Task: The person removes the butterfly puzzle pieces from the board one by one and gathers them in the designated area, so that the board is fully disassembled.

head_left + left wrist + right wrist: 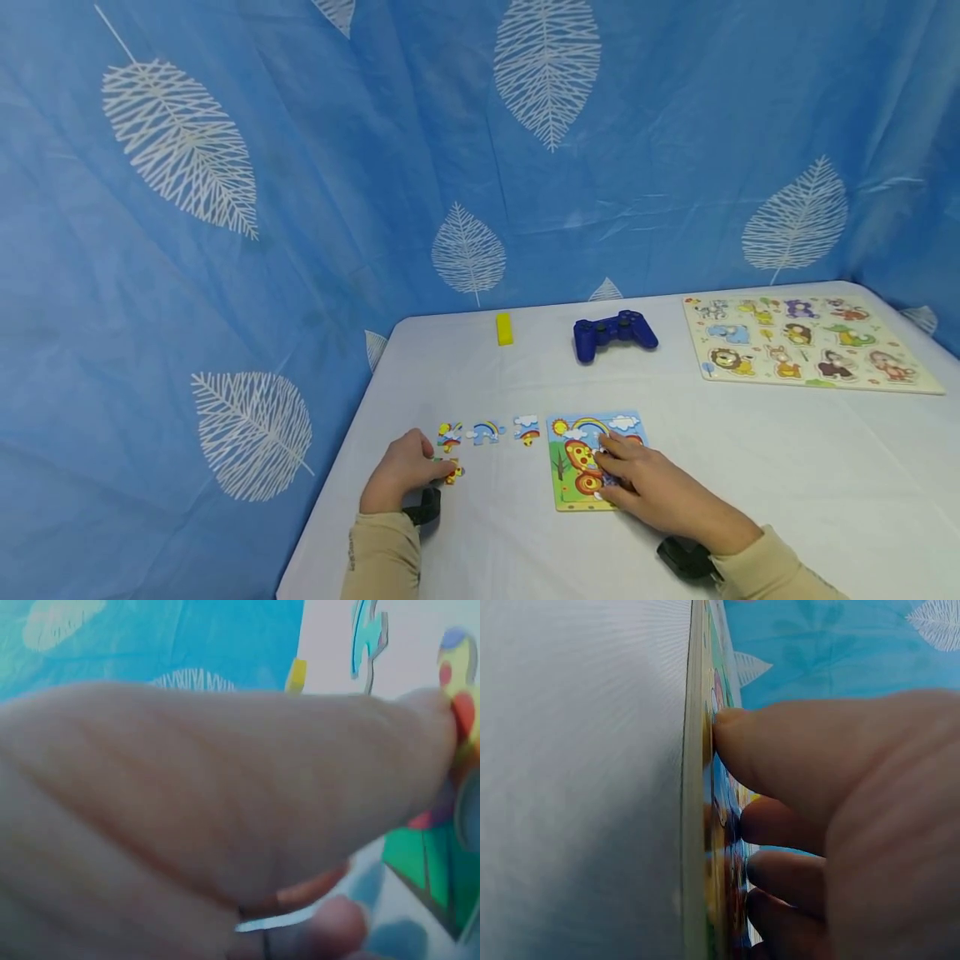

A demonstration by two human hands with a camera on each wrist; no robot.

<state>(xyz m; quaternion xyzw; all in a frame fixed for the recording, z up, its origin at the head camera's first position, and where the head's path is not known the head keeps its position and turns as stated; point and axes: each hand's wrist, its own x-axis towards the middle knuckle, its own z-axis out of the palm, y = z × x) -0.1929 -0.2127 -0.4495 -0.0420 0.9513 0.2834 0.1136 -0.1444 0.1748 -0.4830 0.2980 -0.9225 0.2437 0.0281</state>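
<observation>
My left hand is at the left of the table, its thumb stretched out onto a yellow-and-red jigsaw piece. Close up in the left wrist view, the thumb tip meets this spotted piece, while the other fingers bend below, apart from it. Above it lie a sun-and-flower piece, a rainbow piece and a cloud piece. My right hand rests spread over the picture puzzle board, with thumb and fingertips touching its surface and hiding its right part.
Farther back lie a yellow block and a blue game controller. A wooden animal puzzle board is at the right rear. A blue curtain with white leaves hangs behind and beside the white table.
</observation>
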